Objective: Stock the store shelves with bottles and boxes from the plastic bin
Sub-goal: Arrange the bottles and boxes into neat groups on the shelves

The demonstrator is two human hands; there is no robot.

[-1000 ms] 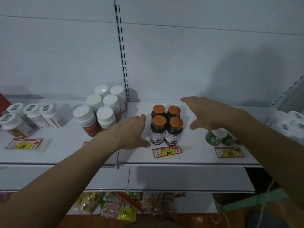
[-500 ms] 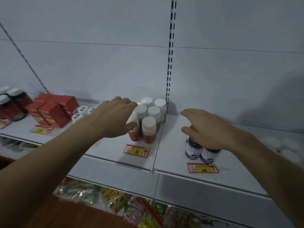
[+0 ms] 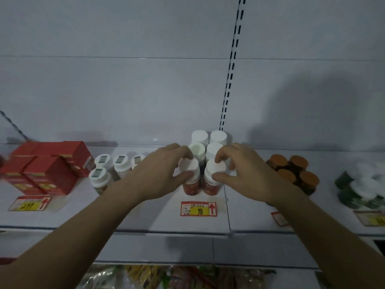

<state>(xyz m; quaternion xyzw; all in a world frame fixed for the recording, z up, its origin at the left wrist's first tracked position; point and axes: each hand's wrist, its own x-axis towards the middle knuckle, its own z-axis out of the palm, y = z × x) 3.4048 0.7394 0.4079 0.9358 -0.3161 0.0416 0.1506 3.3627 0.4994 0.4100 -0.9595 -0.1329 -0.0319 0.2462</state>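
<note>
A red and yellow price tag (image 3: 198,208) at lower centre of the frame reads "98" beside a red arrow; a like tag (image 3: 29,203) at lower left is too blurred to read. Six white-capped red-labelled plastic bottles (image 3: 209,150) stand in three pairs on the white metal shelf (image 3: 145,217) at centre. The left hand (image 3: 161,172) has its grip curled round the front left bottle (image 3: 190,177), thumb low on its side, fingers over the cap. The right hand (image 3: 243,171) pinches the front right bottle (image 3: 213,177) likewise. Left of them stand four white bottles with grey-patched lids (image 3: 110,168) and red cardboard boxes (image 3: 44,166), too blurred to count; right of them are four dark bottles with orange caps (image 3: 292,171).
</note>
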